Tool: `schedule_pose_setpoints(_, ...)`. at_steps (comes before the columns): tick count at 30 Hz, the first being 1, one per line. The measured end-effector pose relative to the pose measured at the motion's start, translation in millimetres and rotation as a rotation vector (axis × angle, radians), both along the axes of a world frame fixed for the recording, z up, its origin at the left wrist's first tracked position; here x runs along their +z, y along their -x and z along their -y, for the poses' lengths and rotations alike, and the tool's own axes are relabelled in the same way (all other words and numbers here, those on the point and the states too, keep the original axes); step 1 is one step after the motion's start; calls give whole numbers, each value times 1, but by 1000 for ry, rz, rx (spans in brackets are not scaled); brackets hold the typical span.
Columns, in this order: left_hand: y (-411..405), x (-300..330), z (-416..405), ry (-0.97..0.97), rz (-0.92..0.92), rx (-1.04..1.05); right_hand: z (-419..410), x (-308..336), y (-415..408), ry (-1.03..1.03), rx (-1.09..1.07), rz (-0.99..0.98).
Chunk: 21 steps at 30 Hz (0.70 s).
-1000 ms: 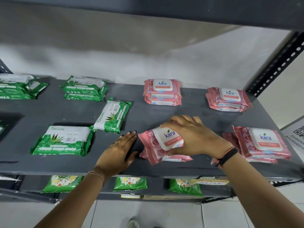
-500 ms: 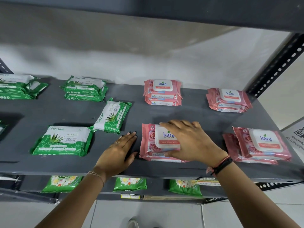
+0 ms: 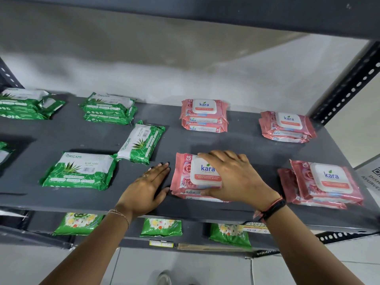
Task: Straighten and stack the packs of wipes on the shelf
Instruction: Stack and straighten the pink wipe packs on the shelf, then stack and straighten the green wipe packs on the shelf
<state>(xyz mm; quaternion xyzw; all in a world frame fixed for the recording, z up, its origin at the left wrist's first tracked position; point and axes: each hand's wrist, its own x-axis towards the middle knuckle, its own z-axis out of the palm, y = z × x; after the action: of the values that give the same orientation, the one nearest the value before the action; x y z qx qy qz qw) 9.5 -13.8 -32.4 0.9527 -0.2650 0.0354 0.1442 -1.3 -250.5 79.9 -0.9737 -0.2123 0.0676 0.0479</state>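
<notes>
Since a second before, you had swung the pink soft-plastic Kara wipes pack (image 3: 196, 175) from its crooked tilt to lie square on the pack beneath it, at the front of the dark grey metal shelf (image 3: 246, 145). Your right hand (image 3: 234, 177) lay spread flat over its white lid, thumb hooked on the front edge, pressing rather than pinching. Your left hand (image 3: 148, 188) rested open, palm down on the shelf, fingers just beside the stack's left side and gripping nothing. Slippery film could let the top pack slide off toward the shelf's front lip if you lifted away unevenly. To the left, a green-and-white Origami wipes pack (image 3: 141, 144) lay askew, unstacked, and the two-pack pink stack on the right (image 3: 322, 184) sat offset.
</notes>
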Motion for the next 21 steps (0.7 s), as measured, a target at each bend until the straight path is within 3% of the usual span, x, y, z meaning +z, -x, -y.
schedule_pose_setpoints(9,8,3,1,-3,-17,9,-1,7,3,-16,-12,-41)
schedule_pose_setpoints(13,20,16,-12,37,17,6,-20,25,3,-116,-57,89)
schedule_pose_setpoints(16,23,33,-48,60,105,35,-60,34,-4,-215,-119,182)
schedule_pose_setpoints(21,10,50,-155,6,180,143,-151,11,-38,-330,-354,79)
